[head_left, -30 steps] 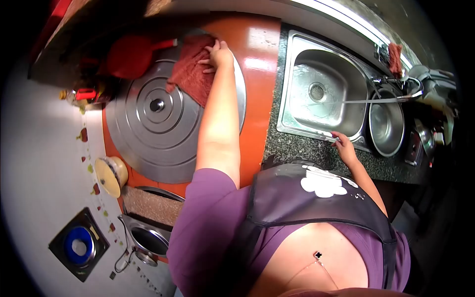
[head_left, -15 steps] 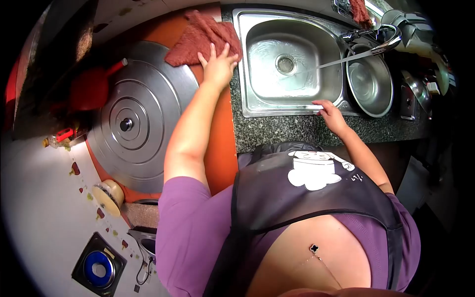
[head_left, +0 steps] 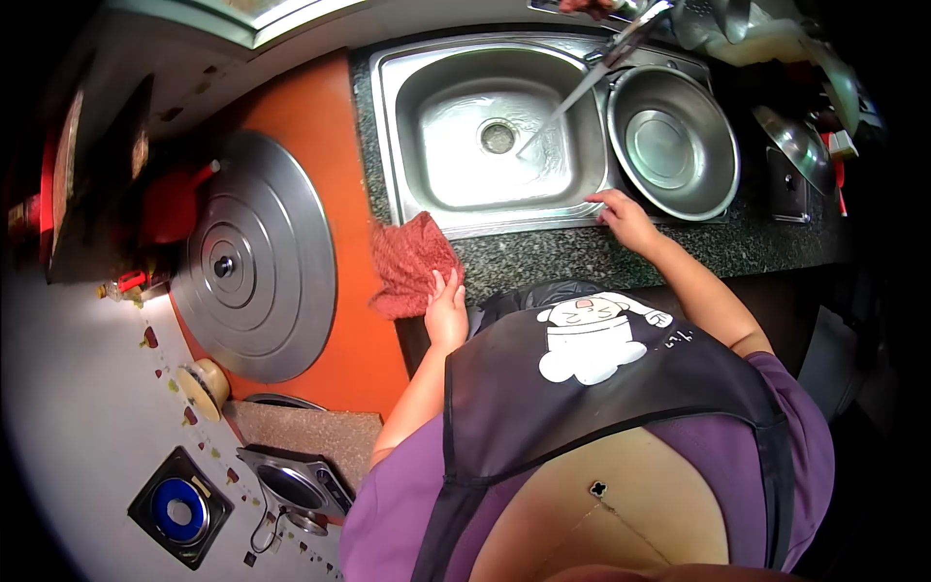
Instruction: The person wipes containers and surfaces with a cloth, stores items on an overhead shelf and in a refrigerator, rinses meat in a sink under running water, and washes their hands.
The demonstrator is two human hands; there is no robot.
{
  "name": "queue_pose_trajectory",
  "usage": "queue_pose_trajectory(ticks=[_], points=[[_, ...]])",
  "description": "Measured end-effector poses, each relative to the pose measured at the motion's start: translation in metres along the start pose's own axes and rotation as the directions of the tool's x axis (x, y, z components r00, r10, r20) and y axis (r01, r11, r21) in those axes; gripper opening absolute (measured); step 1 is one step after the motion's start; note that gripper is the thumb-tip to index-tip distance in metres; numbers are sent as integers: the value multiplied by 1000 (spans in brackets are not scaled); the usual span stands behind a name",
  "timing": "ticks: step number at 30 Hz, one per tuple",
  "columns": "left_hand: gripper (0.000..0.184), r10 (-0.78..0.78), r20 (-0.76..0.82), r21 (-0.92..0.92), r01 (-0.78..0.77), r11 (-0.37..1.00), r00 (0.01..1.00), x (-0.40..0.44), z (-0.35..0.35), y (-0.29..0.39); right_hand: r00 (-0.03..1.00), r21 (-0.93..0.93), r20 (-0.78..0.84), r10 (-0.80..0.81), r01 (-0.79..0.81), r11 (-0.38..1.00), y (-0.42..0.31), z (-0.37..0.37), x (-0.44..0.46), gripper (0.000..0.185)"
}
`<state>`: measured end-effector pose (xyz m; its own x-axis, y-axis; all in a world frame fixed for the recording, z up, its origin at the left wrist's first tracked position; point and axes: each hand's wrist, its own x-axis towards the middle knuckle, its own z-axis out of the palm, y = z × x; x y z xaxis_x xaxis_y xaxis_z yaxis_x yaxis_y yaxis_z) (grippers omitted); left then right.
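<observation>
A reddish-brown cloth (head_left: 412, 262) lies crumpled over the near edge where the orange countertop (head_left: 361, 349) meets the granite. My left hand (head_left: 446, 312) is on the cloth's right side, its fingers pressed against the fabric and gripping it. At the front rim of the steel sink (head_left: 504, 209), my right hand (head_left: 628, 223) hovers with fingers loosely bent and apart, holding nothing visible. Water runs in a slanting stream from the faucet (head_left: 635, 34) into the sink near the drain (head_left: 498, 136).
A steel basin (head_left: 669, 145) sits right of the sink. A large round metal lid (head_left: 262, 257) covers much of the orange counter. Toward the far right are a metal bowl (head_left: 795, 145) and a small metal tray (head_left: 787, 189). A blue-ringed item (head_left: 180, 510) appears at lower left.
My left hand has dragged the cloth from the back of the orange counter toward me, to its near edge. My right hand stays near the sink's front rim. The view has shifted.
</observation>
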<state>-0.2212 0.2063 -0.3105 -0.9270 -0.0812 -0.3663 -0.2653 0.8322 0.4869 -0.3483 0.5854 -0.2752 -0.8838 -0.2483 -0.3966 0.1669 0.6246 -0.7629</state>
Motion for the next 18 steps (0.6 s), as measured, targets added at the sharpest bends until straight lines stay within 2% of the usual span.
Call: queue_pose_trajectory(ticks=[1, 2, 3, 5, 6, 7, 8, 9, 10, 11, 13, 14, 16, 17, 18], points=[[41, -56, 77, -235, 73, 969, 995, 1, 9, 15, 1000, 38, 10, -3, 2, 999, 13, -3, -9, 34], [40, -97, 165, -445, 162, 881, 981, 1, 18, 31, 1000, 49, 6, 11, -11, 999, 28, -6, -18, 33], [36, -55, 173, -536, 141, 832, 983, 8, 28, 49, 1000, 58, -2, 9, -9, 998, 39, -9, -27, 33], [40, 78, 331, -734, 205, 648, 940, 38, 37, 80, 999, 71, 5, 50, -50, 996, 54, -16, -43, 33], [42, 66, 394, -880, 356, 313, 917, 55, 37, 94, 998, 84, 2, 59, -59, 995, 60, -20, -49, 33], [44, 83, 459, -883, 464, -67, 885, 71, 35, 110, 996, 117, 3, 89, -89, 989, 58, -27, -55, 33], [42, 69, 380, -910, 387, -152, 922, 86, 10, 135, 996, 113, -16, 83, -81, 990, 62, -32, -59, 33], [36, 34, 303, -934, 304, -187, 952, 111, 8, 130, 997, 108, -33, 77, -73, 991, 67, -38, -62, 33], [37, -3, 208, -966, 205, -155, 978, 132, -6, 131, 995, 160, -65, 79, -68, 985, 67, -44, -65, 33], [37, -96, 183, -973, 167, -161, 978, 152, -25, 130, 991, 204, -80, 109, -91, 975, 71, -51, -65, 33], [43, -133, 115, -980, 91, -175, 984, 185, -65, 115, 986, 257, -112, 125, -93, 962, 79, -62, -65, 34], [44, -57, 80, -981, 68, -183, 995, 197, -91, 114, 982, 258, -153, 107, -65, 964, 81, -68, -65, 34], [42, -14, -111, -994, -112, -22, 994, 202, -144, 143, 970, 289, -213, 115, -50, 956, 86, -76, -63, 34], [40, -52, -158, -987, -157, 26, 986, 207, -166, 158, 959, 307, -256, 123, -40, 951, 89, -78, -62, 34], [38, -29, -235, -964, -230, 132, 971, 220, -180, 159, 953, 349, -270, 140, -39, 936, 87, -82, -61, 33]])
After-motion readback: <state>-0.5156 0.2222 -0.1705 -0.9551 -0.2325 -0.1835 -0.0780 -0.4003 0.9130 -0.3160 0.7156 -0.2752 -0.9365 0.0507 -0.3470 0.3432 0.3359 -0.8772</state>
